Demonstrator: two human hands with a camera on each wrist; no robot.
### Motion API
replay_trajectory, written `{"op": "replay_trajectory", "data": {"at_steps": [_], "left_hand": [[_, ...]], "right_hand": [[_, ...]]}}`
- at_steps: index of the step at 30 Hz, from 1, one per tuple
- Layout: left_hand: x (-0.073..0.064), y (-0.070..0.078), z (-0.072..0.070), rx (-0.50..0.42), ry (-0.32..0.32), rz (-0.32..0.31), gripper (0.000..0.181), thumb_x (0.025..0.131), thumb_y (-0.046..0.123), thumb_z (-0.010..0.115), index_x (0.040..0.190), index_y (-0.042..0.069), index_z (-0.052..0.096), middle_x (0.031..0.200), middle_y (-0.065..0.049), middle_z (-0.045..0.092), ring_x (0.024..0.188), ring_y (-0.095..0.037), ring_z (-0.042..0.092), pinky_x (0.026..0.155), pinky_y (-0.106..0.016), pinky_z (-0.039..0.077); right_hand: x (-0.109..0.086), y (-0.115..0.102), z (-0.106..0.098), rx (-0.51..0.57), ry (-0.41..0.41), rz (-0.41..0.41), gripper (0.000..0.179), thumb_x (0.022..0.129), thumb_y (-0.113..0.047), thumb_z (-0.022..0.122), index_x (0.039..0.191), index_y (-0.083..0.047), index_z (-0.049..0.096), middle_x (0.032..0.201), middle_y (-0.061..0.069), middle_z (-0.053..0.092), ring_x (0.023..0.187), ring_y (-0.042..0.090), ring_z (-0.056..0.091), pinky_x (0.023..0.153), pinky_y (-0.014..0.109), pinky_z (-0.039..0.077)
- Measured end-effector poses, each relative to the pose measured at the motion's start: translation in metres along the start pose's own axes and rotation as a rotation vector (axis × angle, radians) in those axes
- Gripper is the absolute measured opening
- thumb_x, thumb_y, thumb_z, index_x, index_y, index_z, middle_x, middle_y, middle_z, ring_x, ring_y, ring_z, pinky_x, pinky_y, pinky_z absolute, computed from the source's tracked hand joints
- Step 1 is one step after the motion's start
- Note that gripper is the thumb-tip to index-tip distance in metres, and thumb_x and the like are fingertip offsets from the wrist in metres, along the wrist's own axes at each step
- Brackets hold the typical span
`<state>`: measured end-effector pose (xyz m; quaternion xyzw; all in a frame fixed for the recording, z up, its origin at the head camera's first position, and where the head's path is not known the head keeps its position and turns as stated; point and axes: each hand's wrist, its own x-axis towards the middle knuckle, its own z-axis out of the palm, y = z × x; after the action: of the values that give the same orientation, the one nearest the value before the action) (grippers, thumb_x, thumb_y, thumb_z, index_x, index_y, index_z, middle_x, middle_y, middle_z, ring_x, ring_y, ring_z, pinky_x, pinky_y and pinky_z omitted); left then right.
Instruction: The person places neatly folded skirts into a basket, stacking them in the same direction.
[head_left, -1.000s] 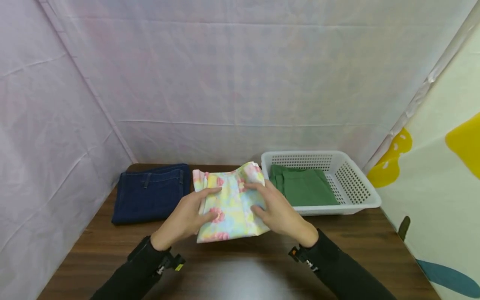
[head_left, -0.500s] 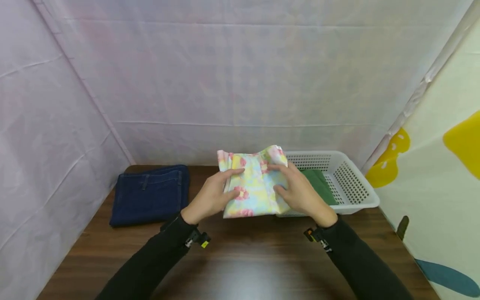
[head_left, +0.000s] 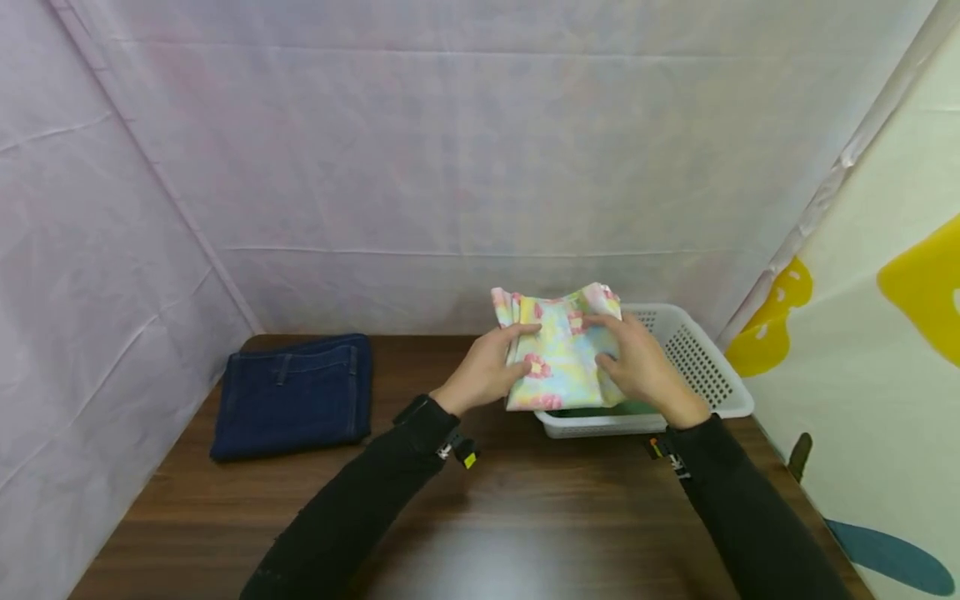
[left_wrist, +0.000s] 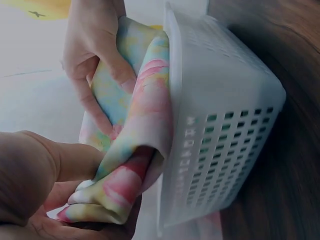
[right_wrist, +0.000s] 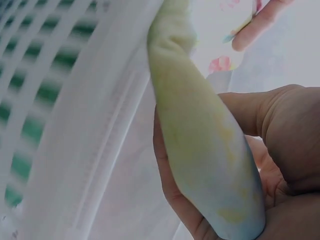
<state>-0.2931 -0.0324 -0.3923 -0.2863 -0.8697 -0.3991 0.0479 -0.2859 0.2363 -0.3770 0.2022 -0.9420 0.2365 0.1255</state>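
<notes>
A folded floral cloth (head_left: 558,354), pastel yellow, blue and pink, is held up between both hands. My left hand (head_left: 491,367) grips its left edge, thumb on top and other fingers underneath, as the left wrist view shows. The right hand (head_left: 645,362) holds the opposite edge the same way. Below the cloth is a white perforated basket (head_left: 705,367); the cloth overlaps its left part in the head view. Inside, a folded green garment (head_left: 633,408) is mostly hidden, and its green shows through the holes in the right wrist view.
Folded dark blue jeans (head_left: 292,396) lie at the left of the brown wooden table (head_left: 480,533). A pale fabric wall (head_left: 420,167) rises behind the table, and a patterned sheet (head_left: 885,375) hangs along the right side.
Both hands have carried the floral cloth right and a little upward in the head view, from beside the basket to over its left part. The green garment is now mostly covered.
</notes>
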Motion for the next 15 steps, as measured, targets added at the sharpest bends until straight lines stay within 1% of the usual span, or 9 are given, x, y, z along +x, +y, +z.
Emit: {"op": "replay_trajectory", "data": {"at_steps": [2, 4, 5, 8, 9, 11, 14, 15], "left_hand": [[0.008, 0.002, 0.008, -0.011, -0.014, -0.003, 0.055, 0.096, 0.011, 0.068, 0.148, 0.018, 0.050, 0.138, -0.011, 0.054, 0.104, -0.017, 0.056, 0.084, -0.028, 0.049], [0.015, 0.002, 0.017, -0.016, -0.022, -0.009, 0.056, 0.096, 0.011, 0.068, 0.148, 0.017, 0.050, 0.136, -0.012, 0.055, 0.102, -0.017, 0.057, 0.081, -0.026, 0.050], [0.018, 0.003, 0.021, -0.014, -0.027, -0.012, 0.056, 0.095, 0.010, 0.068, 0.148, 0.017, 0.050, 0.135, -0.012, 0.056, 0.100, -0.016, 0.057, 0.079, -0.024, 0.050], [0.026, 0.005, 0.032, -0.018, -0.054, -0.026, 0.057, 0.095, 0.009, 0.068, 0.148, 0.015, 0.049, 0.131, -0.012, 0.058, 0.081, -0.015, 0.061, 0.063, -0.023, 0.052], [0.029, 0.006, 0.034, -0.022, -0.065, -0.030, 0.058, 0.094, 0.008, 0.068, 0.149, 0.015, 0.049, 0.132, -0.012, 0.058, 0.074, -0.015, 0.062, 0.058, -0.024, 0.053], [0.035, 0.008, 0.040, -0.018, -0.087, -0.034, 0.059, 0.094, 0.007, 0.069, 0.149, 0.013, 0.048, 0.133, -0.012, 0.057, 0.063, -0.016, 0.062, 0.054, -0.024, 0.052], [0.041, 0.012, 0.046, 0.016, -0.114, -0.033, 0.061, 0.094, 0.006, 0.069, 0.150, 0.011, 0.047, 0.136, -0.010, 0.056, 0.075, -0.014, 0.065, 0.063, -0.023, 0.054], [0.043, 0.013, 0.047, 0.038, -0.122, -0.032, 0.061, 0.093, 0.006, 0.070, 0.150, 0.011, 0.046, 0.140, -0.009, 0.054, 0.085, -0.014, 0.064, 0.070, -0.022, 0.053]], "right_hand": [[0.000, 0.008, -0.004, -0.021, -0.016, 0.016, 0.059, 0.088, -0.001, 0.071, 0.144, -0.013, 0.053, 0.137, 0.023, 0.046, 0.086, 0.029, 0.053, 0.068, 0.042, 0.047], [0.000, 0.015, -0.006, -0.036, -0.029, 0.024, 0.059, 0.089, 0.000, 0.071, 0.144, -0.012, 0.053, 0.138, 0.025, 0.045, 0.087, 0.032, 0.053, 0.069, 0.043, 0.046], [0.000, 0.019, -0.007, -0.047, -0.035, 0.028, 0.059, 0.089, 0.000, 0.071, 0.144, -0.011, 0.053, 0.138, 0.026, 0.045, 0.091, 0.033, 0.053, 0.072, 0.045, 0.046], [-0.001, 0.028, -0.008, -0.062, -0.046, 0.028, 0.059, 0.087, 0.002, 0.071, 0.143, -0.009, 0.054, 0.138, 0.027, 0.045, 0.098, 0.034, 0.052, 0.079, 0.048, 0.046], [-0.001, 0.031, -0.008, -0.068, -0.050, 0.033, 0.059, 0.087, 0.002, 0.071, 0.143, -0.009, 0.054, 0.138, 0.027, 0.045, 0.094, 0.034, 0.053, 0.078, 0.048, 0.046], [-0.001, 0.037, -0.010, -0.077, -0.059, 0.042, 0.059, 0.087, 0.003, 0.071, 0.143, -0.008, 0.054, 0.139, 0.028, 0.044, 0.088, 0.033, 0.053, 0.073, 0.047, 0.048], [-0.002, 0.044, -0.011, -0.084, -0.077, 0.059, 0.059, 0.087, 0.003, 0.069, 0.144, -0.008, 0.053, 0.144, 0.031, 0.041, 0.078, 0.030, 0.051, 0.066, 0.042, 0.045], [-0.002, 0.047, -0.011, -0.084, -0.081, 0.061, 0.060, 0.087, 0.003, 0.069, 0.144, -0.008, 0.053, 0.145, 0.031, 0.041, 0.080, 0.031, 0.052, 0.067, 0.043, 0.046]]}}
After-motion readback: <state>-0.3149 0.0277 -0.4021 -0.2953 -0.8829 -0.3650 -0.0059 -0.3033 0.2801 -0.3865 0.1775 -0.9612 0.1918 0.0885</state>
